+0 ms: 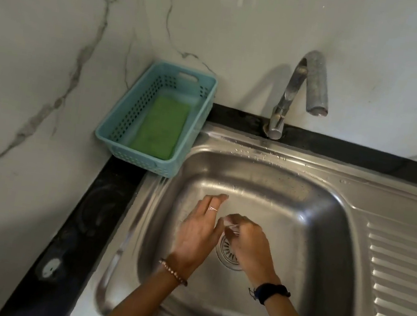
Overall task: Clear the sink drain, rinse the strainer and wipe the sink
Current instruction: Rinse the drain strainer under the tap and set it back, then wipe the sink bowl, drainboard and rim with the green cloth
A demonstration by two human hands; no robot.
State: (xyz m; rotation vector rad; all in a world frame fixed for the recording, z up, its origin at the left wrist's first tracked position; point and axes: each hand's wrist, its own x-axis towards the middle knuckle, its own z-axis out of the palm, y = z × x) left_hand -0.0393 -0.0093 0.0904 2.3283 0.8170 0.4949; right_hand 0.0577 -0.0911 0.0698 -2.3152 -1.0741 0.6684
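Both hands are low in the sink (330, 203). The right hand (249, 242) grip pinches something small and blurred just above the drain (228, 253); the left hand (199, 232) is spread open beside it.

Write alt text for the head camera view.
Two bare hands reach into a steel sink: the right hand pinches something small and blurred above the drain strainer, the left hand open beside it. A blue basket holding a green sponge sits left of the dry tap.
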